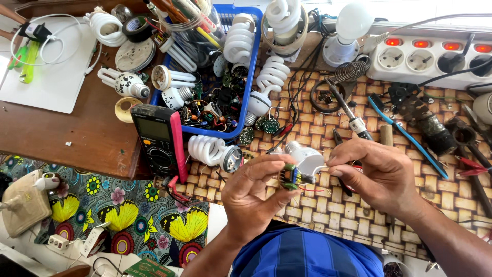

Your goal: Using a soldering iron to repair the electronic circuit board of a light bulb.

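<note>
My left hand point(253, 192) pinches a small green circuit board point(288, 176) with its parts and thin red wires hanging from it. My right hand point(378, 173) grips the white lamp base point(307, 159), whose metal screw cap points up and left. The board and the base touch, held together above the woven mat point(328, 205). Both hands hover near the table's front edge, over my blue striped shirt.
A blue basket point(254, 66) of spiral lamps and boards stands behind. A multimeter point(160, 141) lies to the left, a spiral lamp point(212, 151) beside it. A soldering iron point(348, 115), pliers and a white power strip point(430, 59) lie to the right. Flowered cloth hangs at lower left.
</note>
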